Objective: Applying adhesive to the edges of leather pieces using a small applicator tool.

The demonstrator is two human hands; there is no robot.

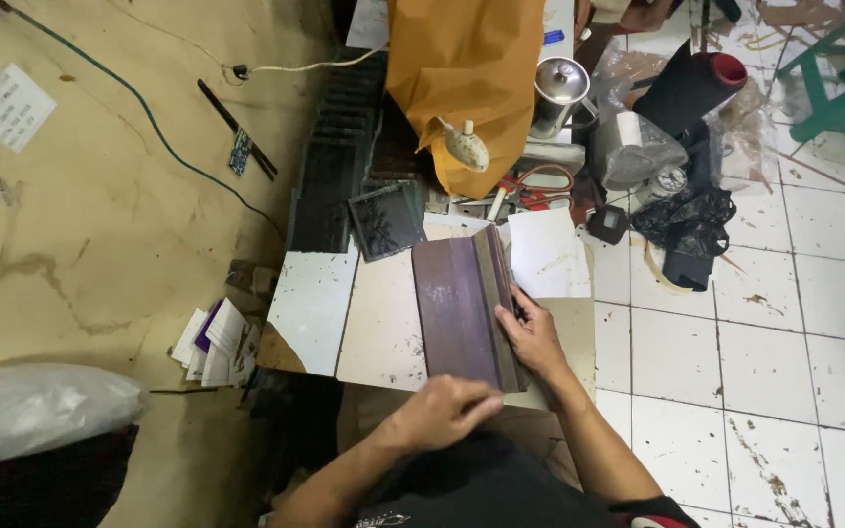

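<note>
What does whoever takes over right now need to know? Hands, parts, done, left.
Left hand: curled fist at the near end of the dark purple book cover; grip hidden.
Right hand: fingers pressed on the cover's right edge.
Cover lies flat on the pale board, white sheet beside it, dark square pieces stacked behind.
Done: cover laid out. Left: can't tell from this view.

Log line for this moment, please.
left hand: at near end of dark purple book cover | right hand: on its right edge | base: pale board
</note>
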